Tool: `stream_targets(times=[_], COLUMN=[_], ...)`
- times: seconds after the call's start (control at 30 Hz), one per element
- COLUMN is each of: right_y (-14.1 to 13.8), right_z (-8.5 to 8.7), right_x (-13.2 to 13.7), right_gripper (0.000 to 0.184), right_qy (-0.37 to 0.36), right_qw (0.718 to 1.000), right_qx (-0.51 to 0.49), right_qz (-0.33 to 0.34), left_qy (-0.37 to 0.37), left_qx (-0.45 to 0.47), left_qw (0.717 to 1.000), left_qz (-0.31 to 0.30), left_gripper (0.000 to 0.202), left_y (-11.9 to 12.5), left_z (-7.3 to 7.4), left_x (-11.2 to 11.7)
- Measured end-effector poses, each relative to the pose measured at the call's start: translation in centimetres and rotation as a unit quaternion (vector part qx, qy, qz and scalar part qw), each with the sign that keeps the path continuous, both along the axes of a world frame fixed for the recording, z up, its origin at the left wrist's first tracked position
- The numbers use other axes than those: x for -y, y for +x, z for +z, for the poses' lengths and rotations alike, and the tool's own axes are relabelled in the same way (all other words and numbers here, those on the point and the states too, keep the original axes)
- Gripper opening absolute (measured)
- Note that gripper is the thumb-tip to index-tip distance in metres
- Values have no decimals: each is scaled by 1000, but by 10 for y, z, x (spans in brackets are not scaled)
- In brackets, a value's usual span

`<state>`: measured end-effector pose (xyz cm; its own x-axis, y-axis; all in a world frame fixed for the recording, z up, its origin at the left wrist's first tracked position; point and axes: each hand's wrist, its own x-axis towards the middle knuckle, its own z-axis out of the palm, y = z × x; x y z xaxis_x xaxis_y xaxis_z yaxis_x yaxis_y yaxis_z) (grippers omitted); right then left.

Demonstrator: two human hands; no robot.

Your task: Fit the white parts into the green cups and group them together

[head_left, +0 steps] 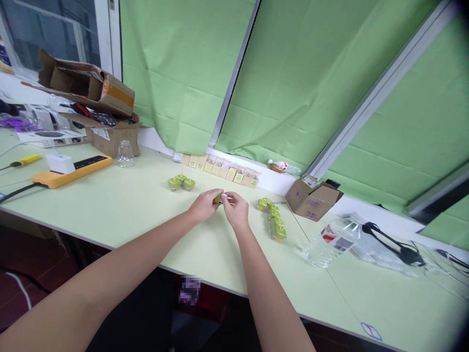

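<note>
Above the middle of the table (146,210), my left hand (203,206) and my right hand (237,210) meet, fingers closed around one small green item (218,198). My fingers cover most of it, and a whitish bit shows near my right thumb. Left of my hands stands a small cluster of green-topped clear cups (181,182) with yellow at the bottom. Several similar green-topped cups (274,215) form a line to the right of my right hand. Behind my hands runs a row of small tan boxes (220,168).
A yellow power strip (91,165), a clear plastic cup (125,153) and stacked cardboard boxes (113,137) occupy the left. To the right are an opened carton (311,198), a large clear bottle (333,240) and a black strap (395,247). Another bottle (284,166) lies by the window.
</note>
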<state>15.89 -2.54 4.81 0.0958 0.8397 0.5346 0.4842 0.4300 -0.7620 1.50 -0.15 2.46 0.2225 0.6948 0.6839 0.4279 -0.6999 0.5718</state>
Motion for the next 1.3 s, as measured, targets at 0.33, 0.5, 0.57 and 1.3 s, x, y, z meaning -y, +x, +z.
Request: stream_targets(times=[0.33, 0.5, 0.57, 1.3], right_y=[-3, -4, -4, 6], right_z=[3, 1, 1, 4], right_x=[6, 4, 3, 3], right_gripper=[21, 20, 23, 23], right_qy=[13, 51, 82, 76], right_qw=[1000, 998, 995, 991], right_qx=[9, 31, 48, 17], right_qz=[-24, -7, -1, 112], left_qy=[-41, -107, -119, -160], left_qx=[44, 77, 94, 98], left_qw=[998, 986, 980, 967], left_qz=[-33, -98, -128, -172], left_gripper=[45, 61, 59, 54], left_y=[-1, -4, -6, -11], left_z=[3, 7, 12, 14], left_x=[-1, 0, 1, 0])
